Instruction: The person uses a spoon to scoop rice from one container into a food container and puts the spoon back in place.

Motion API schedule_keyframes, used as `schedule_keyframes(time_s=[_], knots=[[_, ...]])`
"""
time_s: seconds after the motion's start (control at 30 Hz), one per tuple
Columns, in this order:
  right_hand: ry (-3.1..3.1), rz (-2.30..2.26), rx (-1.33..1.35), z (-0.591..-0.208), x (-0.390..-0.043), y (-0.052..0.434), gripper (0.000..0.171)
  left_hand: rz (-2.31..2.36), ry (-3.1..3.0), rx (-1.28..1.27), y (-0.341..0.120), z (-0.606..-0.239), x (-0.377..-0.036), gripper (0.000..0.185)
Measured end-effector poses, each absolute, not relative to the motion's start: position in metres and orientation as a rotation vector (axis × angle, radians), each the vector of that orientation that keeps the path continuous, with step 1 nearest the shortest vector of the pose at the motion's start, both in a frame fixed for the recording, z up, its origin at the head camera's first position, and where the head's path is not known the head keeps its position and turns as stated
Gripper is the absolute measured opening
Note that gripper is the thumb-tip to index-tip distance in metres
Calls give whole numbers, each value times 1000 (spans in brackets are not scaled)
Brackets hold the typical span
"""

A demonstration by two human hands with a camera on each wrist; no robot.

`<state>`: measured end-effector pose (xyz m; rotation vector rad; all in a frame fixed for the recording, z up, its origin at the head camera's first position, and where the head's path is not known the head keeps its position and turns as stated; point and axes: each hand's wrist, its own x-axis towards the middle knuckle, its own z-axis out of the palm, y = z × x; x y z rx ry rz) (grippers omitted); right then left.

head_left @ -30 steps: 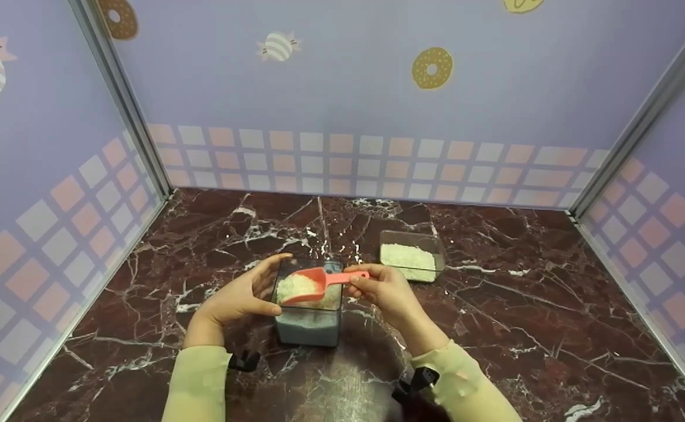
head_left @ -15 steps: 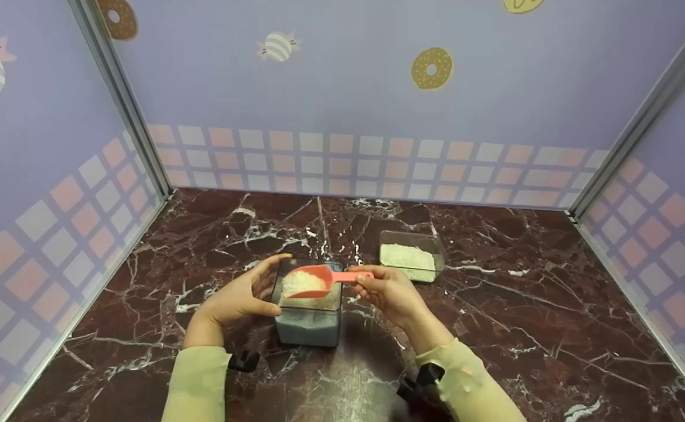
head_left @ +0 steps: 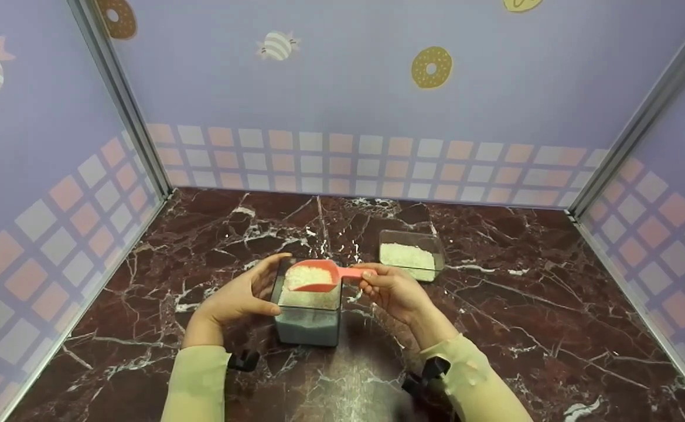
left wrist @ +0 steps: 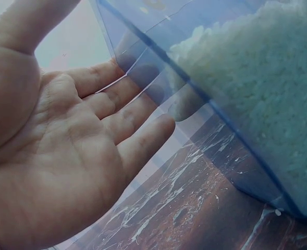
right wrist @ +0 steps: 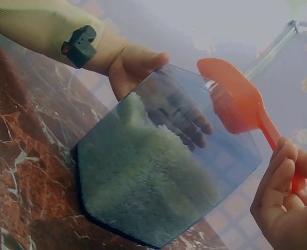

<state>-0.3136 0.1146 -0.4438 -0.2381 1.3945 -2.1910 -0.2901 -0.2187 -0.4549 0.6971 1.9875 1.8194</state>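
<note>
My right hand [head_left: 399, 293] pinches the handle of a red-orange scoop [head_left: 326, 285] heaped with white rice. The scoop lies about level above the mouth of a tall, clear bluish container [head_left: 309, 328], partly filled with rice [right wrist: 148, 172]. Around the container's left side, my left hand [head_left: 237, 299] holds its upper part, thumb at the near corner and fingers reaching to the far one. In the left wrist view, the fingers [left wrist: 137, 117] of that hand meet the clear wall, and some show through it. The right wrist view shows the scoop's underside beside the rim.
A shallow clear tray [head_left: 440, 249] with more rice stands behind and right of the container. Loose grains [head_left: 355, 252] lie on the dark marbled table [head_left: 530, 328]. Patterned purple panels [head_left: 354, 88] enclose the back and both sides.
My right hand has drawn the rice-filled scoop a little to the right and away from me, still over the container. My left hand and the container have stayed in place.
</note>
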Motion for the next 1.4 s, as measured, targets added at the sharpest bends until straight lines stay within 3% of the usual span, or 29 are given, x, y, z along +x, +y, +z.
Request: schedule_keyframes(time_s=[0.57,0.83,1.07,1.23,1.4], knots=[[1449,-2262,-295,-426,-329,166,30,1811,2002,660,-219,-454,-290,109],[1491,-2341,-149,-422,-342,204,25,1809,2014,663,-219,-454,-290,110],[1560,-2377,-89,-428,-356,241,33,1805,2004,687,-220,-455,-291,107],[1705,-2377,10,-433,-362,262,23,1799,1999,699,-220,-456,-291,108],[2035,-2247,107,-434,-364,272,48,1804,1993,711,-220,-456,-292,108]])
